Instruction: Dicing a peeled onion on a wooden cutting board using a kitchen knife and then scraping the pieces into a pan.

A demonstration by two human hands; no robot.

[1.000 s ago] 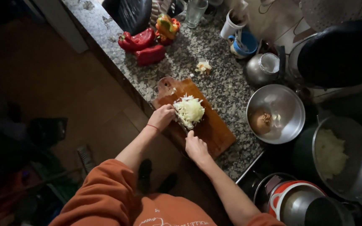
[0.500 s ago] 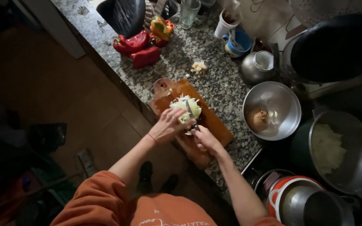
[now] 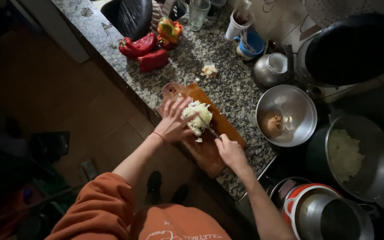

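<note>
On the wooden cutting board [image 3: 210, 151], my left hand [image 3: 173, 122] lies fingers spread against the chopped onion pile [image 3: 197, 118]; my right hand [image 3: 230, 151], fist closed around a knife [image 3: 211, 132], angles its blade into the pile.

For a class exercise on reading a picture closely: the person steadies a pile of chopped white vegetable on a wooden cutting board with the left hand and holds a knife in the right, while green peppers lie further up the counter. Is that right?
Not quite. The peppers are red, one partly yellow-green; none are plain green, as the head view shows. The rest holds: left hand on the chopped white vegetable, cutting board beneath, knife in the right hand.
</note>
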